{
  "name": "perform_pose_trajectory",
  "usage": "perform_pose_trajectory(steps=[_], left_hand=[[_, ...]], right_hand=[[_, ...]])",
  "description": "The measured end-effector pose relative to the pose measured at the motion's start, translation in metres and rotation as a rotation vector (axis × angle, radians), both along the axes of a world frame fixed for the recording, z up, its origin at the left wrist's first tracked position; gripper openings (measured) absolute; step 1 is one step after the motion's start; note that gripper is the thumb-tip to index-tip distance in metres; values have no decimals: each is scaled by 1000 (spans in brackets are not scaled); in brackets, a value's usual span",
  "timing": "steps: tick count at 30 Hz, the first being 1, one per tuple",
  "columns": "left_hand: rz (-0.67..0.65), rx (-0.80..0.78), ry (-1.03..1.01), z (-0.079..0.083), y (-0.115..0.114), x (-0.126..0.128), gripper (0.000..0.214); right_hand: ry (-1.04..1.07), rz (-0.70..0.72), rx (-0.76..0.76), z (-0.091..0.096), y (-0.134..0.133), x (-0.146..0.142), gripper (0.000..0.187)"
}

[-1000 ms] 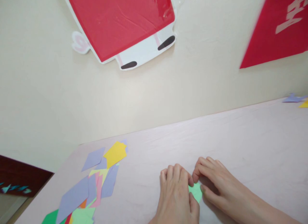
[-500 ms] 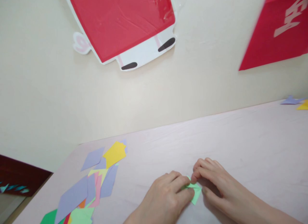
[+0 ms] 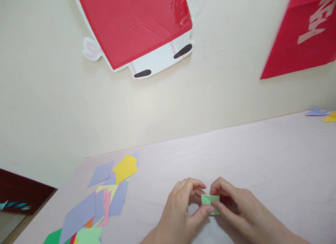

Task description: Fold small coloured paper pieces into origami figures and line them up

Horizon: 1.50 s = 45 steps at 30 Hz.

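Note:
A small folded piece of light green paper (image 3: 206, 199) is held up just above the pale tabletop, between my two hands. My left hand (image 3: 181, 205) grips its left side, the thumb on the near lower edge and the fingers curled behind. From the right, my right hand (image 3: 240, 207) pinches it, with the thumb pressed on the front face and the index finger behind the top edge. The other fingertips of both hands are partly hidden.
Loose sheets of coloured paper, including a yellow piece (image 3: 125, 168) and a purple sheet (image 3: 78, 214), overlap on the table's left. Folded purple paper (image 3: 315, 112) lies at the far right edge. A wall (image 3: 157, 111) with red decorations rises behind the table (image 3: 162, 167).
The green paper has gone from lying flat under my fingers to being tilted up. My left hand has turned, its thumb now in front, and my right thumb has moved onto the paper.

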<state>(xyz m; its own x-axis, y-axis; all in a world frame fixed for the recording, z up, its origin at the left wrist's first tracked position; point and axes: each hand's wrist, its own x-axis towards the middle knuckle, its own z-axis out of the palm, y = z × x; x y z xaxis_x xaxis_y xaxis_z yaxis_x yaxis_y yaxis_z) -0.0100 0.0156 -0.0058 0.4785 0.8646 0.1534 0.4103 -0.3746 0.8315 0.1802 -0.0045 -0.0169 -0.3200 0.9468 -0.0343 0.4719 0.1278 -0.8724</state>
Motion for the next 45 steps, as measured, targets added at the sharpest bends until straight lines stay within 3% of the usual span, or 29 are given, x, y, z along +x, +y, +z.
perform_pose_trajectory(steps=[2, 4, 8, 13, 19, 23, 31, 38, 45], left_hand=[[67, -117, -34, 3, -1, 3, 32], [114, -139, -25, 5, 1, 5, 23], [56, 23, 149, 3, 8, 8, 15], [30, 167, 223, -4, 12, 3, 16], [-220, 288, 239, 1, 6, -24, 25], [-267, 420, 378, 1, -2, -35, 32], [-228, 697, 613, -18, -15, -36, 41], [-228, 666, 679, -21, -17, -37, 52], [-149, 869, 590, -21, -19, -35, 30]], right_hand=[[47, -34, -62, 2, 1, 1, 19], [33, -25, -52, 5, 3, 5, 22], [-42, 29, 167, 6, 7, 14, 13], [-34, 287, 367, 4, 11, 18, 32], [-202, 326, 499, 2, 8, 9, 29], [-261, 329, 618, -1, 10, 4, 22], [-203, 402, 538, -1, 14, 21, 24], [-239, 392, 548, -1, 16, 19, 17], [-267, 393, 583, 4, 20, 24, 21]])
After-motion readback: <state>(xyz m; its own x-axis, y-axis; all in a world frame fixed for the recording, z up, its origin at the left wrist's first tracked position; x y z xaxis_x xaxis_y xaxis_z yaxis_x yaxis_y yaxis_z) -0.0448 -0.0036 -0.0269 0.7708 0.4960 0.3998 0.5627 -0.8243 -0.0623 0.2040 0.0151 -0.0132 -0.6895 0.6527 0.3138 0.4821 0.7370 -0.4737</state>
